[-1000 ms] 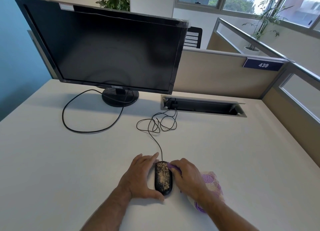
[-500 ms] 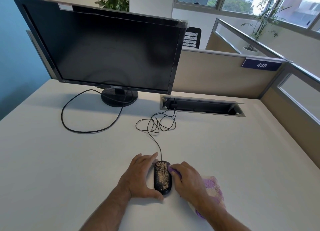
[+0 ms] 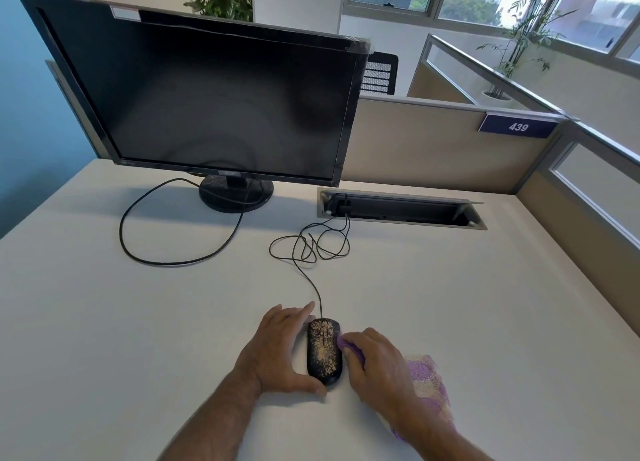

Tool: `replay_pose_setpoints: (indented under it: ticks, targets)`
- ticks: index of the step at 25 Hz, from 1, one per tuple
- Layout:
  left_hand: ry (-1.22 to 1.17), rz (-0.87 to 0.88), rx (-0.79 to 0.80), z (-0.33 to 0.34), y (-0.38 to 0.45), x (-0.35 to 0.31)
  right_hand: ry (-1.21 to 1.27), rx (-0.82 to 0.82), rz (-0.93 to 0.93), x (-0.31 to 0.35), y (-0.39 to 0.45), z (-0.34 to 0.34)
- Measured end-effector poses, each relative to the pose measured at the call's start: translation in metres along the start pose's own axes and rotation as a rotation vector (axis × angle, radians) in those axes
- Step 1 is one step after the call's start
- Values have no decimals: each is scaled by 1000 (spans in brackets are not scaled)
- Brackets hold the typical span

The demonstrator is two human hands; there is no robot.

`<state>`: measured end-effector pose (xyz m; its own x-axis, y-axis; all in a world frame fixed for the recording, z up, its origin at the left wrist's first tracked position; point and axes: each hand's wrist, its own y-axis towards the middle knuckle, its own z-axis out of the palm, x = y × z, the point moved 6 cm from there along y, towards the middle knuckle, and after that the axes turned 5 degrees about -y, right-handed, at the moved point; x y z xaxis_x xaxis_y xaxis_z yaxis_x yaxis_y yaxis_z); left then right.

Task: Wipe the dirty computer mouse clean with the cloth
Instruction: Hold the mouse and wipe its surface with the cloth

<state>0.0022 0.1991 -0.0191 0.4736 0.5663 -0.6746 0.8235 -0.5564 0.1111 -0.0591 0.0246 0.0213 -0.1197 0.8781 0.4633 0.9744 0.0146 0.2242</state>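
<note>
A black wired mouse (image 3: 324,353) lies on the white desk near its front edge, its top speckled with tan dirt. My left hand (image 3: 280,351) cups the mouse's left side, thumb at its rear and fingers at its front. My right hand (image 3: 375,367) holds a purple and cream cloth (image 3: 427,386). A fold of the cloth under my fingertips presses against the mouse's right edge. The rest of the cloth trails out from under my wrist onto the desk.
The mouse cable (image 3: 311,252) runs in loose loops to a recessed cable tray (image 3: 401,209). A large black monitor (image 3: 207,90) stands at the back left, its own cable (image 3: 145,252) looping over the desk. Beige partitions (image 3: 433,142) border the back and right.
My right hand with the cloth has slid slightly back along the mouse's right edge. The left hand and the mouse have stayed in place.
</note>
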Motion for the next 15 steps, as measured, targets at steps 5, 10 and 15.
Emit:
replay_pose_setpoints:
  ticks: [5, 10, 15]
  targets:
    - [2, -2, -5, -1, 0, -2, 2, -8, 2, -3, -5, -4]
    - [0, -14, 2, -2, 0, -2, 5, -16, -86, 4, -11, -5]
    - [-7, -20, 7, -2, -1, -2, 3, -21, -146, 7, -19, -3]
